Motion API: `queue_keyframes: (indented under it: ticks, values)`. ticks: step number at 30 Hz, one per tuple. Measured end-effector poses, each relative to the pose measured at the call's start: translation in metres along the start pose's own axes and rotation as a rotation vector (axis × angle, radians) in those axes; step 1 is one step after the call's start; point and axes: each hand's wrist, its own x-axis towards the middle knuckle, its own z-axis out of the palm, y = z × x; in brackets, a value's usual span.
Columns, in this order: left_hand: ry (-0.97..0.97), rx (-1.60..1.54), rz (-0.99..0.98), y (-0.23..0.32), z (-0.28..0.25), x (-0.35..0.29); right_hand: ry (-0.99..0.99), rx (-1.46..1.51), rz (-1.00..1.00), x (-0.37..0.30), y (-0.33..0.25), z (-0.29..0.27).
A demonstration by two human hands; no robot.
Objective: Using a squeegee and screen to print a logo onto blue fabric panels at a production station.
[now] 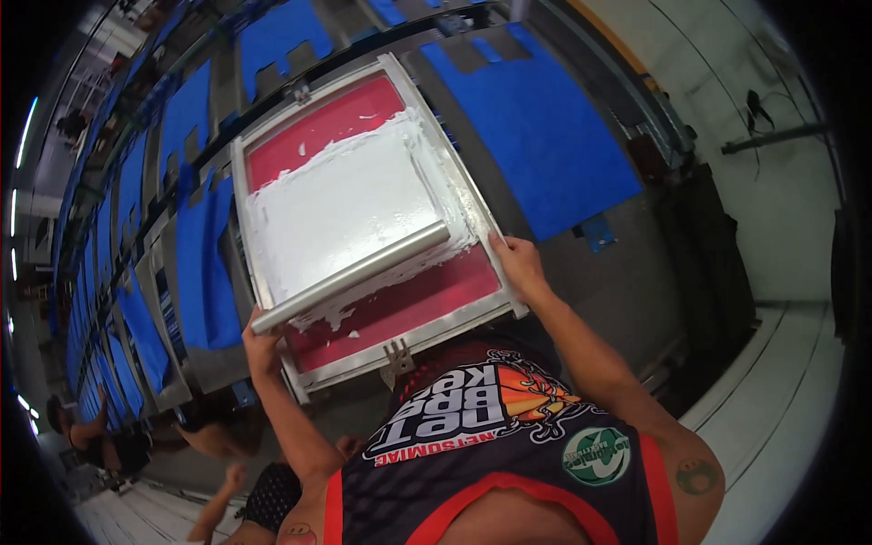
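Note:
A silk-screen frame with pale rails and red mesh lies in front of me, tilted in the view. Thick white ink covers the middle of its mesh, with ragged smears at the edges. Across the ink's near part rests a squeegee with a long silvery bar. My left hand is closed on the frame's left rail, right by the squeegee's near end; its fingers are partly hidden. On the opposite rail, my right hand grips the frame near its lower right corner.
Blue cut fabric pieces lie on grey boards to the right, and more blue pieces run along the table at left. A metal clamp sits on the frame's near rail. Other people stand at the lower left.

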Motion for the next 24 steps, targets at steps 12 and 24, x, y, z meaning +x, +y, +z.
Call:
queue_keyframes:
  ticks: [12, 24]
  values:
    - [-0.121, 0.074, 0.074, 0.004, 0.322, 0.006, 0.082, 0.196, -0.077, 0.136, 0.043, -0.278]
    - [-0.058, 0.111, 0.099, -0.013, 0.400, 0.014, 0.059, -0.095, -0.108, 0.240, 0.063, -0.325]
